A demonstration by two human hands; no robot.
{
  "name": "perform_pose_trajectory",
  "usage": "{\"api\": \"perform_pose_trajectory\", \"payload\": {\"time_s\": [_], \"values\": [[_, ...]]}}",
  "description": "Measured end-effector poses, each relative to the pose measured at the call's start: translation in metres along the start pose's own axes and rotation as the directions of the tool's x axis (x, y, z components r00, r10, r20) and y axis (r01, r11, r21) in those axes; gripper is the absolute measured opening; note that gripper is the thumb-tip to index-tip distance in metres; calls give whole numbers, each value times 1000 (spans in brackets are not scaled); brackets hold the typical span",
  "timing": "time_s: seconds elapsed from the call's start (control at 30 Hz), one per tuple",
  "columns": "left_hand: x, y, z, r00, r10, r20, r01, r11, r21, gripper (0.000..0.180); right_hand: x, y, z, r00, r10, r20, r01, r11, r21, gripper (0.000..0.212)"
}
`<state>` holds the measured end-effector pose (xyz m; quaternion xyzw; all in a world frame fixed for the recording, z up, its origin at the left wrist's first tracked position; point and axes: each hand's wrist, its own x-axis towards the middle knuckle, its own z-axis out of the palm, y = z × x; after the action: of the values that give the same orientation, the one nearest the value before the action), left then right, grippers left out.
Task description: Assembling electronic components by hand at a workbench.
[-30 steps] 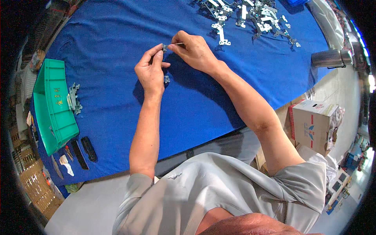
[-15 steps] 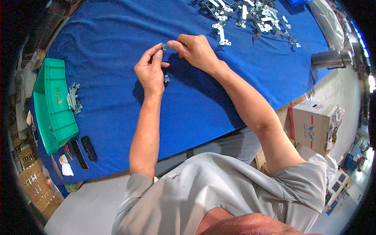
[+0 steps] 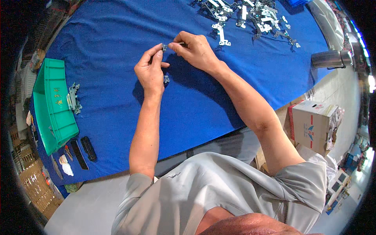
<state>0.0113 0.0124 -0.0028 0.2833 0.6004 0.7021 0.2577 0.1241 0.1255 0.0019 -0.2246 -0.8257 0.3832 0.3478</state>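
My left hand [image 3: 150, 74], over the blue cloth, pinches a small metal fitting [image 3: 164, 47] between thumb and fingertips. By that wrist shows another metal piece [image 3: 166, 79]; whether it joins the held fitting is hidden by the hand. My right hand [image 3: 194, 49] is closed just to the right of the fitting, thumb and forefinger together. A thin sliver of something shows between those fingers, too small to name.
Several metal brackets [image 3: 266, 19] lie heaped at the far right. A green tray [image 3: 55, 105] holding small brass-coloured pieces stands left, with metal brackets [image 3: 73, 98] beside it. A steel cylinder [image 3: 329, 59] lies at the right edge; a carton [image 3: 311, 125] is below it.
My right thumb and forefinger have shifted slightly and a thin sliver now shows between them. The left hand keeps the fitting in nearly the same place.
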Motion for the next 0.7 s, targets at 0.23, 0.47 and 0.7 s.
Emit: {"api": "perform_pose_trajectory", "payload": {"time_s": [0.23,0.47,0.7], "values": [[1,-2,-1,1000,3,-3,-3,1000,-2,19,2,-1,-2,995,80,56,-78,996,-33,30],[0,2,-2,1000,-19,-11,19,1000,25,19,1,-1,0,1000,28,14,-29,999,23,28],[2,0,-2,999,-43,3,43,998,-53,19,-1,3,1,1000,-9,23,8,998,57,24]]}}
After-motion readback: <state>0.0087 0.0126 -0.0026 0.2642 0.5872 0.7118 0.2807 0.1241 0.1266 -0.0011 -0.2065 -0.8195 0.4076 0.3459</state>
